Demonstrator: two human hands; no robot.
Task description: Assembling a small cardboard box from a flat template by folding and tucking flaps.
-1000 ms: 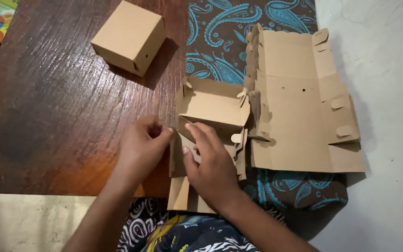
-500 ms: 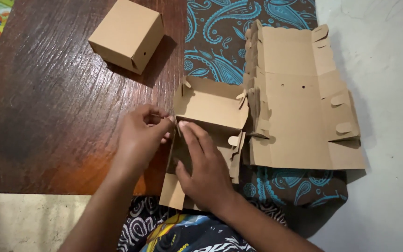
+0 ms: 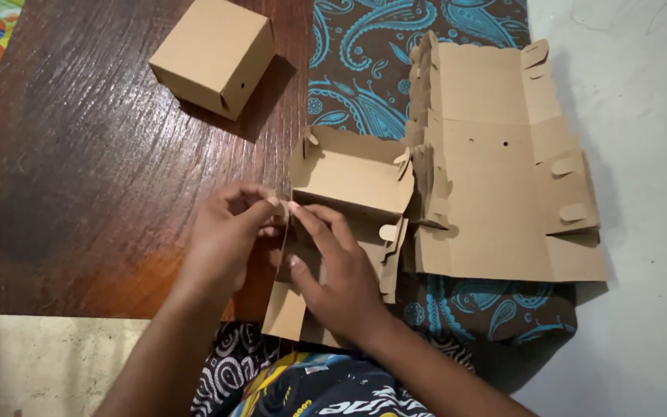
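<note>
Cardboard count: one finished box, one flat stack, one half-folded box pinched by left hand, right hand pressing it.

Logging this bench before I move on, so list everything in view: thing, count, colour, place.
Half-folded brown cardboard box blank: one, brown, at the table's near edge, under both hands.
Closed brown cardboard cube box: one, brown, far on the table.
Stack of flat brown cardboard blanks: one stack, brown, right, on the cloth.
Dark wooden table: one, dark brown, left and centre.
Blue paisley patterned cloth: one, blue and brown, beneath the stack.
Left hand: fingers pinch the blank's left flap.
Right hand: pressed flat on the blank.
</note>
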